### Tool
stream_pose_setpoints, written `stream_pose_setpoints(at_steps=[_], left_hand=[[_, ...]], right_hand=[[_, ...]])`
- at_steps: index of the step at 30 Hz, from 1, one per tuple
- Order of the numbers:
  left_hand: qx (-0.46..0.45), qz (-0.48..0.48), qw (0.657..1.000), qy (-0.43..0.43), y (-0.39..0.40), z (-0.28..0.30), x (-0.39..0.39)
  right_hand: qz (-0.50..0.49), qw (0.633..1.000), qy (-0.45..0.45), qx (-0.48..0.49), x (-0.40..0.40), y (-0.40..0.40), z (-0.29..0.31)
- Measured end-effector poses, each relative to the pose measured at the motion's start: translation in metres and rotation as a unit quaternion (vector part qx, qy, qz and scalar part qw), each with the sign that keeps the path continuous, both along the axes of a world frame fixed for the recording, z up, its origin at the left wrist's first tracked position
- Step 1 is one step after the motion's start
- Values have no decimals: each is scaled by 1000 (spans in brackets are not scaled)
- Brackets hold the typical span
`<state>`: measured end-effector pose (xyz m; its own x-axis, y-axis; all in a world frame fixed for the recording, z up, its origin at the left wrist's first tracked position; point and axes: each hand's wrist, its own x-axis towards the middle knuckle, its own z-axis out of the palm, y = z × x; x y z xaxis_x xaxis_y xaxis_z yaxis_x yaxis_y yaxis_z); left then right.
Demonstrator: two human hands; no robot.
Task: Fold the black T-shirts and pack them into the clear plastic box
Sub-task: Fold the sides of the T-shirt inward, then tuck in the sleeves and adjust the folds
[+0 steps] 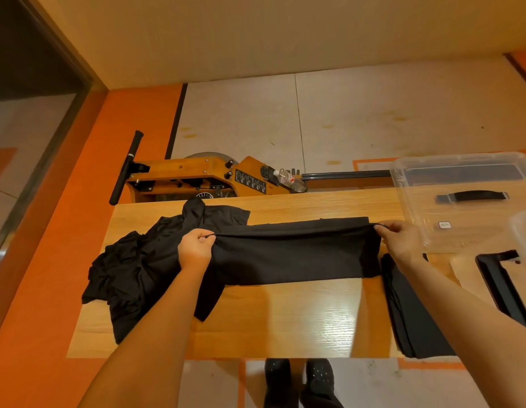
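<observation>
Black T-shirt (291,254) stretched flat across wooden table (285,319), head view. Left hand (195,248) pinches its left edge, right hand (403,240) pinches right edge. Unfolded black pile (123,269) at left, folded stack (414,313) at right. Clear plastic box (461,198) far right on table.

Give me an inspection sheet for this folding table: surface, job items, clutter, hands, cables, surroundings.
Surface: wooden table, glossy.
Job's things: black T-shirt stretched flat between both hands; crumpled pile of black shirts at left; folded black stack at right; clear plastic box at far right.
Clutter: black-framed item at the right edge, unclear what.
Grippers: left hand and right hand each pinch the shirt's upper fold.
Cables: nothing seen.
Surroundings: wooden rowing machine with a plastic bottle behind the table; orange floor.
</observation>
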<state>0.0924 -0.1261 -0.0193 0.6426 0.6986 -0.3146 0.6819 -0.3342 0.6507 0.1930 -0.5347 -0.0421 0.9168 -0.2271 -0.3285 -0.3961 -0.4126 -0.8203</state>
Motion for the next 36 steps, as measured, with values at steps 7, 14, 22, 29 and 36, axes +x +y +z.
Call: stream_pose_setpoints(at_steps=[7,14,22,29,36], left_hand=[[-14,-44,999,10,-6,-9,29],[-12,-64,998,-4,-9,-10,38],[20,-66,998,7,-18,-11,61],[-35,-81,996,15,-85,-13,49],[-41,-167,985,13,-141,-11,40]], right_hand=[[58,997,15,-50,20,22,-3],[64,997,10,-37,35,21,-7],[-16,997,43,57,44,40,-2],[37,999,24,0,-5,86,-8],[57,998,7,34,-42,113,-6]])
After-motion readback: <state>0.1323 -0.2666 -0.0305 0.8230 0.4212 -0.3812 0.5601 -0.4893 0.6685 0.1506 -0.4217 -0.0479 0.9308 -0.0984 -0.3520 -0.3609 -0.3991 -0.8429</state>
